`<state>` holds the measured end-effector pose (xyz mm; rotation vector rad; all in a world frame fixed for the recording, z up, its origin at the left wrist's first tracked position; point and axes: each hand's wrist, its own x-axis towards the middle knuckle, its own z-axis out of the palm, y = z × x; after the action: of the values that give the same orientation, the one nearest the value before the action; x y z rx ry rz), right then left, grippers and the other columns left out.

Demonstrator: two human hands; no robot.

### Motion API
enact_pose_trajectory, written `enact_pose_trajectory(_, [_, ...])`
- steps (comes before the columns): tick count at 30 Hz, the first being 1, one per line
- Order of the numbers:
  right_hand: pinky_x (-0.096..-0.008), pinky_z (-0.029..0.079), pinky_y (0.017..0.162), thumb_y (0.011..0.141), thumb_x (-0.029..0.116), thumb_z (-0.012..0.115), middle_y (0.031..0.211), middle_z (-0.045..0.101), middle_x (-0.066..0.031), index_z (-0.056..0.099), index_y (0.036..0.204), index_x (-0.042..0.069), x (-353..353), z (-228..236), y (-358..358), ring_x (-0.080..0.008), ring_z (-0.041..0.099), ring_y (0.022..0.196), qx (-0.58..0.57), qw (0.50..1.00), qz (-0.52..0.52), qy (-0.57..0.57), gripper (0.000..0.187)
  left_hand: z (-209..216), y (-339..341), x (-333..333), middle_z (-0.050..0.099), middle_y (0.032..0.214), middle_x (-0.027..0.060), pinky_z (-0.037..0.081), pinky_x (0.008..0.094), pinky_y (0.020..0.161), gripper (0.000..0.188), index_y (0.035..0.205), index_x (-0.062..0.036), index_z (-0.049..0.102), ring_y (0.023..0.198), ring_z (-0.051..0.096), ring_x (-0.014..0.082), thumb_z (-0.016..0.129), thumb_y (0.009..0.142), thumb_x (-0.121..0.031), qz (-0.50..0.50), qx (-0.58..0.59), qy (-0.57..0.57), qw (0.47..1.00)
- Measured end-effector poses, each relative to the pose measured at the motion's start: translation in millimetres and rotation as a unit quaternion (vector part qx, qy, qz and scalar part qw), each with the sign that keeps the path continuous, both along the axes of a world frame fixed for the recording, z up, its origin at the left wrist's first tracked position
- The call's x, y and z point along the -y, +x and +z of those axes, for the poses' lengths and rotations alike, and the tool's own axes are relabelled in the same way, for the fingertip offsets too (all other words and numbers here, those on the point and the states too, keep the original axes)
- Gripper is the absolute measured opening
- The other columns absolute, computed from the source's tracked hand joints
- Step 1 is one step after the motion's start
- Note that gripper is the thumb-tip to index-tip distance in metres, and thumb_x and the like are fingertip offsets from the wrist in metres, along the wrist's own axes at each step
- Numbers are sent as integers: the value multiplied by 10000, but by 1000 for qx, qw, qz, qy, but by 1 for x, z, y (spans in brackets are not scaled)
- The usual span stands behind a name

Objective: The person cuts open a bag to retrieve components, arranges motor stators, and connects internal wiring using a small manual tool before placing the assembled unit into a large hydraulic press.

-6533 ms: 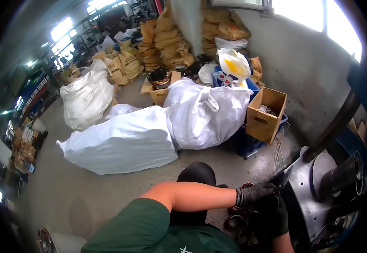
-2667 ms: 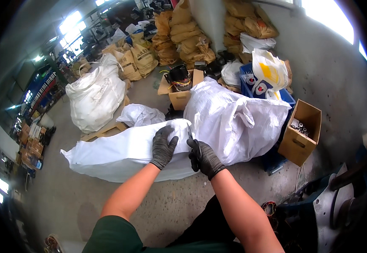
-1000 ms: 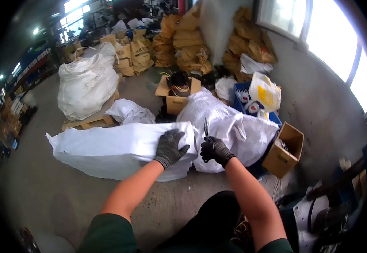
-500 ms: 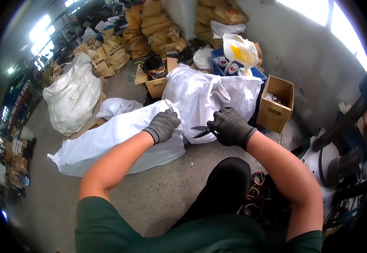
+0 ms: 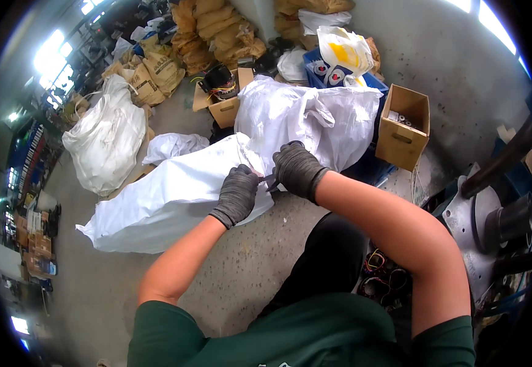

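A long white woven sack (image 5: 162, 199) lies across the floor in front of me. At its right end my left hand (image 5: 238, 194), in a dark grey glove, is closed on the sack's edge; the fingertips are partly hidden. My right hand (image 5: 298, 170), gloved alike, grips a pair of black scissors (image 5: 270, 182). Their blades point left and reach the sack's edge beside my left fingers. I cannot tell whether the blades are open. Just beyond my right hand stands another white sack (image 5: 272, 113), bulky and creased.
Behind stand a cardboard box (image 5: 224, 112) with a wired motor part, a blue crate (image 5: 312, 60) and an open carton (image 5: 403, 137). A full white bag (image 5: 107, 137) sits at left. Wired metal rings (image 5: 376, 278) lie by my knee; a metal machine (image 5: 471, 214) stands at right.
My right hand has moved left with the scissors, bringing the blades from in front of the upright sack to my left hand. My left hand has shifted slightly down along the lying sack's edge.
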<state>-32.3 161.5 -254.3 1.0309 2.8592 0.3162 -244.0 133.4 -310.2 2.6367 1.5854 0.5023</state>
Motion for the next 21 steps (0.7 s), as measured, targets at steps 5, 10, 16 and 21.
enact_pose_trajectory(5, [-454,446,883,944,367,623,1114,728,-27,771,1125,184,0,-13,-55,-241,620,1131,120,991,-61,-20,297,-1,-4,-1,611,1008,200,472,492,901,137,930,-19,677,996,559,403,671,793,-10,-9,7,-17,1000])
enact_pose_trajectory(10, [-453,458,944,964,343,536,1147,763,-110,759,1174,145,-29,-66,-67,-258,718,1087,-9,964,-173,-203,364,-8,-7,-4,575,1027,203,463,499,897,205,1065,-31,620,988,555,408,635,861,-43,-50,72,-5,996])
enact_pose_trajectory(16, [-472,550,733,825,398,685,876,758,-122,794,933,157,-19,-77,-48,-313,738,844,-40,979,-123,-160,285,-8,-20,15,632,1117,171,520,487,845,366,1203,-96,596,1032,623,399,575,857,21,-77,32,-74,994])
enact_pose_trajectory(21, [-472,546,707,829,412,680,828,750,-117,790,890,148,-12,-69,-49,-314,737,803,-11,988,-89,-129,293,-15,-11,16,649,1162,223,547,488,871,534,1352,-73,463,1077,641,410,527,836,49,-53,-72,-108,990])
